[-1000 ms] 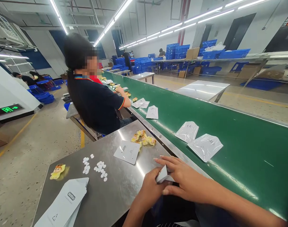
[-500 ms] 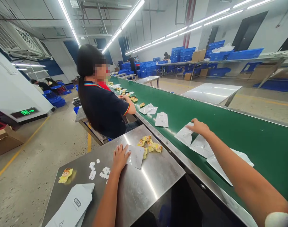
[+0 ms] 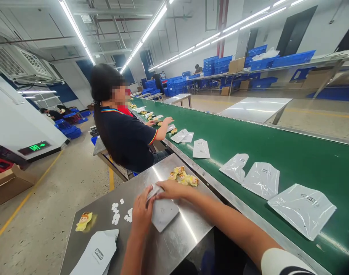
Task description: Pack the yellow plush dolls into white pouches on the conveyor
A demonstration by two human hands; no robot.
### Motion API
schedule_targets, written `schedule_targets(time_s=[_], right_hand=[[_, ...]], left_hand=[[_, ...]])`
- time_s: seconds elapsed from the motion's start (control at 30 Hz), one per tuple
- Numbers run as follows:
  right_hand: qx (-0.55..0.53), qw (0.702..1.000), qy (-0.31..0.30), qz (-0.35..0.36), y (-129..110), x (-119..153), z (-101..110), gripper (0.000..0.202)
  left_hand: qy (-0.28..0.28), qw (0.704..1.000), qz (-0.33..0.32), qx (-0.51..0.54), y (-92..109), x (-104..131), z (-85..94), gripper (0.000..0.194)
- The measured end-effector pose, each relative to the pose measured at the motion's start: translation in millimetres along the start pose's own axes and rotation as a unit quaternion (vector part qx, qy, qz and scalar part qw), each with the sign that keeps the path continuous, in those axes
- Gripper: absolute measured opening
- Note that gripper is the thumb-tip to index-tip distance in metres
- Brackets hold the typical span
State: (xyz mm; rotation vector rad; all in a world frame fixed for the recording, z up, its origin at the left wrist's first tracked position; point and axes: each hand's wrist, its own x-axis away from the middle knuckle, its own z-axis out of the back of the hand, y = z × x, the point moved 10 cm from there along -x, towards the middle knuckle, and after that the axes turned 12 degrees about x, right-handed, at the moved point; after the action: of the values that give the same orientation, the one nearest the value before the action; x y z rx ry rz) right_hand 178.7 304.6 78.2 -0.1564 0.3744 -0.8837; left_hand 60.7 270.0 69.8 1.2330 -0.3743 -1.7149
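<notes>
A silvery-white pouch [image 3: 165, 214] lies on the metal table in front of me. At its upper left edge my left hand [image 3: 142, 209] is closed, thumb and fingers gripping it. My right hand [image 3: 171, 190] pinches the top edge of the same pouch, close beside the left. Just beyond my right hand is a small group of yellow doll-faced figures [image 3: 181, 176]. Left of my hands lie small white round pieces [image 3: 115, 217] and one single yellow figure [image 3: 84, 221]. A stack of flat white pouches [image 3: 95, 252] sits at the near left.
A green conveyor belt [image 3: 248, 141] runs along the table's right side. Several filled-looking pouches [image 3: 261, 179] lie on it. A co-worker [image 3: 125, 130] sits ahead on the left, hands at the belt. Blue crates [image 3: 217, 65] stand far off.
My right hand has left a pouch on the belt and come back to the table pouch. Both hands now grip that pouch, which has turned. The co-worker's hand reached over the belt.
</notes>
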Motion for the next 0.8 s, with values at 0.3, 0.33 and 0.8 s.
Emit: schedule_targets(time_s=[0.3, 0.33, 0.8], right_hand=[[-0.227, 0.962, 0.129, -0.075, 2.5, 108.4, 2.9, 0.02], [-0.215, 0.965, 0.129, -0.078, 12.0, 109.9, 5.2, 0.022], [-0.076, 0.966, 0.19, -0.161, 91.3, 139.8, 41.8, 0.042]], left_hand=[[-0.009, 0.745, 0.427, 0.512, -19.6, 118.8, -77.8, 0.085], [-0.001, 0.732, 0.451, 0.51, -22.1, 123.5, -85.6, 0.077], [-0.083, 0.872, 0.293, 0.382, -7.6, 96.5, -87.3, 0.036]])
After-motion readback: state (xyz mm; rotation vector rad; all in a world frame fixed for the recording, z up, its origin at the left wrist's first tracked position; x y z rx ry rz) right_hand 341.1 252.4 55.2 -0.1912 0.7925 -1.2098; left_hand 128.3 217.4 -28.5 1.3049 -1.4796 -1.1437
